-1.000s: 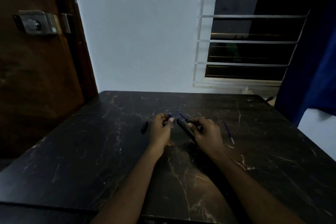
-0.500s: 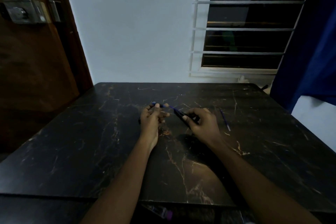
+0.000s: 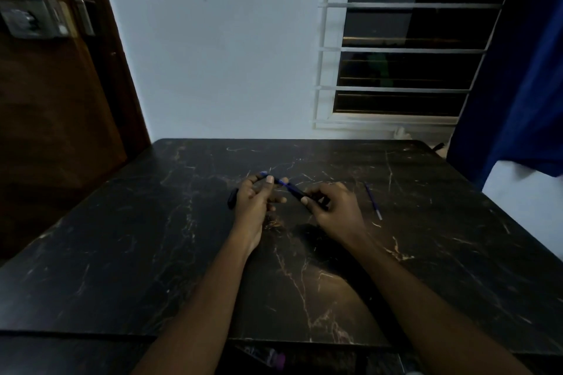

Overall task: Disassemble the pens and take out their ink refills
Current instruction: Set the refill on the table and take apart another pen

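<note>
Left hand [image 3: 254,199] pinches the blue ink refill [image 3: 275,180] while right hand [image 3: 333,207] grips the black pen barrel [image 3: 300,192], both above the desk [image 3: 152,253]. Pulling straight along the barrel's axis should avoid bending the refill.

Both bare forearms reach forward, nearly parallel. The left hand [image 3: 256,201] is palm-up, thumb and forefinger pinched, the other fingers loosely curled. The right hand [image 3: 333,210] is knuckles-up, fingertips [image 3: 304,200] curled in a tight grip, wrist low.
</note>
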